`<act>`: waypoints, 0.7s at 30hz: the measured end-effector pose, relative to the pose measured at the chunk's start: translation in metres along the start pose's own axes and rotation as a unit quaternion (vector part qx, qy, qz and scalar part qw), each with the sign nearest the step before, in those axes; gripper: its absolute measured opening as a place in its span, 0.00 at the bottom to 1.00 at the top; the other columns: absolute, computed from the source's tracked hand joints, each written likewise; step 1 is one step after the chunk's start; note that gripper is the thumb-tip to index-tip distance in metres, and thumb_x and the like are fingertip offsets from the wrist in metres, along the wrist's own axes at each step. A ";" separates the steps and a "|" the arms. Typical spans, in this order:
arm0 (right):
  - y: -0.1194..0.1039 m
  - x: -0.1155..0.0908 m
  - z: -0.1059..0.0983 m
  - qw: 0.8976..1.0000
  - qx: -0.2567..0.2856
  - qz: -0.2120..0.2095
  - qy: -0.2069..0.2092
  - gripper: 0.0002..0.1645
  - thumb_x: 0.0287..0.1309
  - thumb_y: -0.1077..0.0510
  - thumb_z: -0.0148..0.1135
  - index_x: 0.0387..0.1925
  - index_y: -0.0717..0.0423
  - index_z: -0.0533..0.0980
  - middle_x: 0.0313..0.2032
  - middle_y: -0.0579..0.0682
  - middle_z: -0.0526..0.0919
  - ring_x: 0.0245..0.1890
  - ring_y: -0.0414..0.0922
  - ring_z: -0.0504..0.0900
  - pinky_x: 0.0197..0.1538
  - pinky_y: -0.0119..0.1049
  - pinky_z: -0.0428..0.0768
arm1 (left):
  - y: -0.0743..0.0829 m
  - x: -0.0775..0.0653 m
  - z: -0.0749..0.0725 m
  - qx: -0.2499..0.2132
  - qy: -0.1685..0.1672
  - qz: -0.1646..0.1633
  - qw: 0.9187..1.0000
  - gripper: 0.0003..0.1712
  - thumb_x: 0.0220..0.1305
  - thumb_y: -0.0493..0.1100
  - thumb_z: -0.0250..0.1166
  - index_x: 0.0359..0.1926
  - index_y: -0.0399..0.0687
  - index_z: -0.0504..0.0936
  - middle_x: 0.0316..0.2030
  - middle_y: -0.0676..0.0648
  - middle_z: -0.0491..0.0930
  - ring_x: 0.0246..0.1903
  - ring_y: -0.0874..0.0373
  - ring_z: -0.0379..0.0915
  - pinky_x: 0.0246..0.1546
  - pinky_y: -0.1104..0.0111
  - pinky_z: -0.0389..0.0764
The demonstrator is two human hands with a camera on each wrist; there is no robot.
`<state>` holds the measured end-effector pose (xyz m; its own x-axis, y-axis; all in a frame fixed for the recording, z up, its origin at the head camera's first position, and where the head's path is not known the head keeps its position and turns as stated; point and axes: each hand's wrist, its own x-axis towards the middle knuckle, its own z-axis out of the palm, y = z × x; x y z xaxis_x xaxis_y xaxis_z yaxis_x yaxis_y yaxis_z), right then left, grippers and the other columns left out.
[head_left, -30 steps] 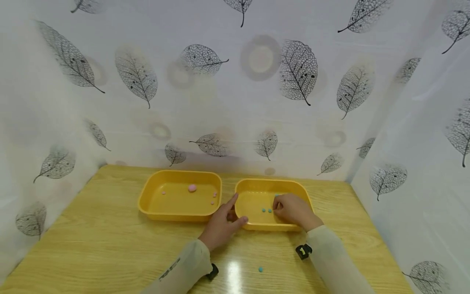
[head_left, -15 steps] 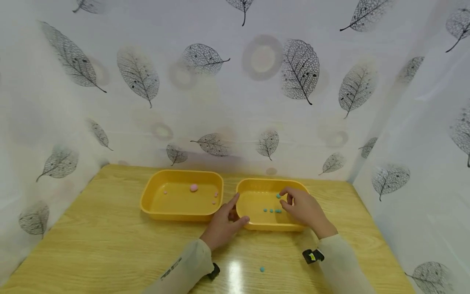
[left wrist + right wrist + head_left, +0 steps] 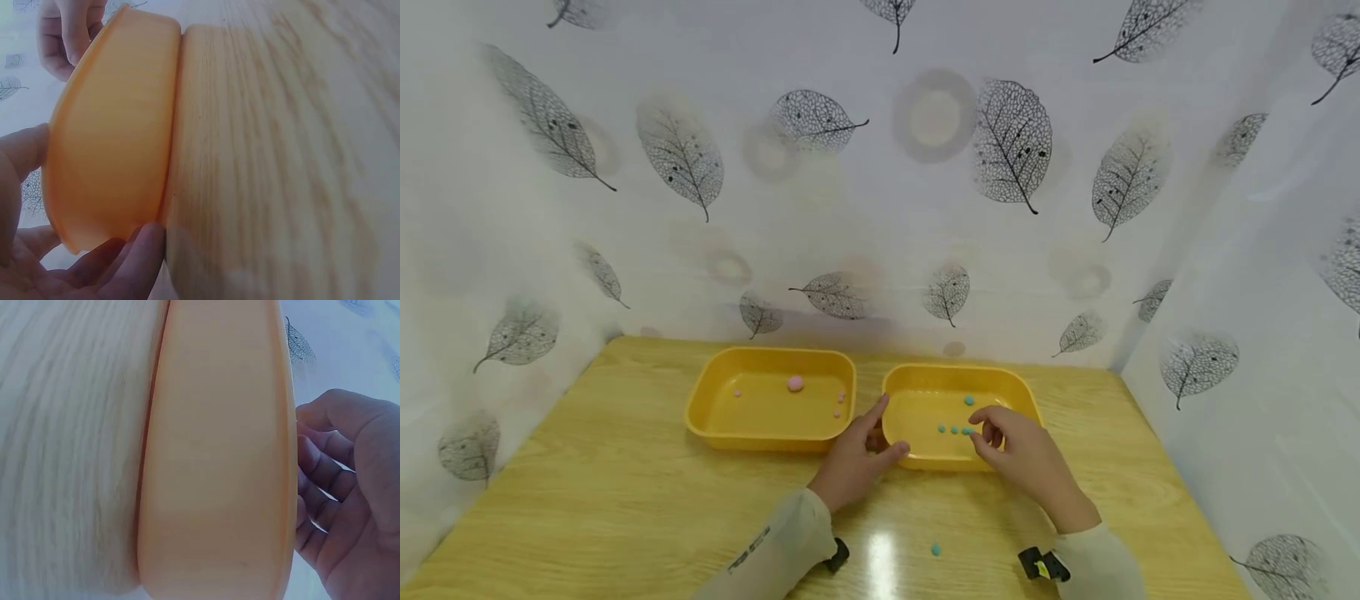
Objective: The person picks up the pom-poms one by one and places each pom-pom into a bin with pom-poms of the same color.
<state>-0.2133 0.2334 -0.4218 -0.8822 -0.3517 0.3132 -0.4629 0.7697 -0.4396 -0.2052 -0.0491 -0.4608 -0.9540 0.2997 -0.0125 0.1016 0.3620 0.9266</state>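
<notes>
In the head view my left hand [image 3: 852,462] holds the left end of the right-hand yellow tray [image 3: 917,373], its thumb on the front corner and index finger along the side. The left wrist view shows those fingers against the tray's outer wall [image 3: 119,131]. Over the tray's right part is my right hand [image 3: 1026,454], thumb and index finger apart. Its thumb tip is beside a row of several small blue-green balls [image 3: 954,431]; whether it touches the last is unclear. Behind the row sits a larger blue-green ball [image 3: 969,401].
Another yellow tray [image 3: 752,437] stands on the left, with a larger pink ball [image 3: 795,383] and several tiny pink balls [image 3: 841,397]. One blue-green ball [image 3: 936,550] lies on the wooden table [image 3: 587,500] in front. A leaf-patterned curtain [image 3: 880,208] encloses the back and sides.
My right hand parts its thumb and index finger, leaving a small ball at the row's right end. It passes the larger ball, then comes back toward the row. The left hand stays put.
</notes>
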 end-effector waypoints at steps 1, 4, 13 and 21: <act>0.000 -0.001 0.000 1.000 -0.003 -0.004 0.001 0.11 0.63 0.59 0.72 0.47 0.52 0.83 0.27 0.31 0.75 0.26 0.30 0.72 0.30 0.29 0.76 | 0.000 0.000 0.001 -0.001 0.000 0.001 1.000 0.50 0.71 0.59 0.66 0.84 0.58 0.49 0.45 0.50 0.74 0.42 0.55 0.72 0.44 0.61 0.75; -0.002 -0.004 -0.001 1.000 -0.013 -0.014 0.004 0.10 0.62 0.59 0.72 0.46 0.51 0.83 0.27 0.30 0.75 0.26 0.29 0.71 0.29 0.29 0.75 | -0.001 -0.001 0.002 -0.003 0.001 0.004 1.000 0.50 0.71 0.59 0.66 0.84 0.57 0.49 0.46 0.49 0.74 0.42 0.55 0.72 0.44 0.61 0.75; -0.005 -0.008 -0.009 0.999 -0.024 -0.041 -0.022 0.08 0.63 0.57 0.71 0.44 0.47 0.84 0.30 0.28 0.77 0.28 0.27 0.72 0.30 0.28 0.75 | -0.002 -0.001 0.003 -0.002 0.001 0.007 1.000 0.51 0.71 0.61 0.66 0.84 0.59 0.49 0.46 0.50 0.75 0.41 0.56 0.73 0.44 0.62 0.76; -0.006 -0.008 -0.007 0.996 -0.029 -0.078 -0.014 0.09 0.60 0.58 0.73 0.42 0.44 0.84 0.32 0.28 0.78 0.30 0.29 0.74 0.33 0.29 0.78 | -0.003 -0.001 0.001 -0.004 0.002 0.006 1.000 0.50 0.71 0.60 0.66 0.84 0.59 0.49 0.46 0.49 0.75 0.41 0.56 0.73 0.43 0.63 0.76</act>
<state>-0.2024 0.2358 -0.4155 -0.8029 -0.4827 0.3499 -0.5887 0.7346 -0.3375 -0.2046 -0.0495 -0.4638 -0.9540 0.2997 -0.0006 0.1100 0.3523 0.9294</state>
